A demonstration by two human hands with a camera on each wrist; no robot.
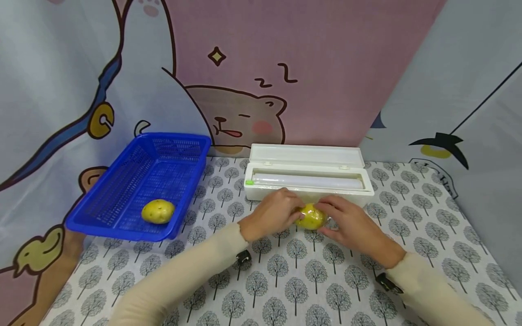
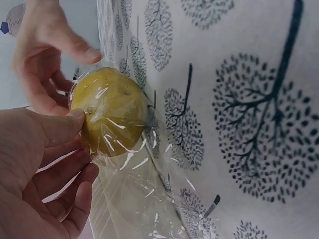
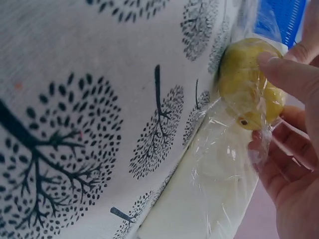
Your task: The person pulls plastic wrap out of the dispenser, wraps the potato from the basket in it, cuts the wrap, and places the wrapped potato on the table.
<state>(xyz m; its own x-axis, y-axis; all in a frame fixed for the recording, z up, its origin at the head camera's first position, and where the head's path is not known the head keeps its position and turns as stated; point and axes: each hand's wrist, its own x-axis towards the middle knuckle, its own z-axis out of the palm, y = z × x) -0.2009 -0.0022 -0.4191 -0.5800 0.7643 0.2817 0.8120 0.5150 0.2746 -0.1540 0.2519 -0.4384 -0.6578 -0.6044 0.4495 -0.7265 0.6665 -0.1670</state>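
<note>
A yellow potato [image 1: 311, 217] with clear plastic wrap [image 2: 144, 179] over it is between both hands, just in front of a white wrap dispenser [image 1: 310, 195]. My left hand [image 1: 277, 210] holds its left side, the thumb [image 2: 75, 119] pressing the film against the skin. From the other side, my right hand [image 1: 346, 222] grips the wrapped potato, thumb [image 3: 271, 62] on top and curled fingers beside the film. Loose, wrinkled wrap trails from the potato toward the dispenser. Its lid stands raised, showing the white roll [image 1: 306, 181] and a green slider [image 1: 249, 182].
To the left, a blue plastic basket [image 1: 185, 201] contains another potato [image 1: 158, 211], unwrapped. A white cloth [image 1: 295, 290] printed with trees covers the table. Behind hangs a curtain [image 1: 326, 68] with cartoon animals.
</note>
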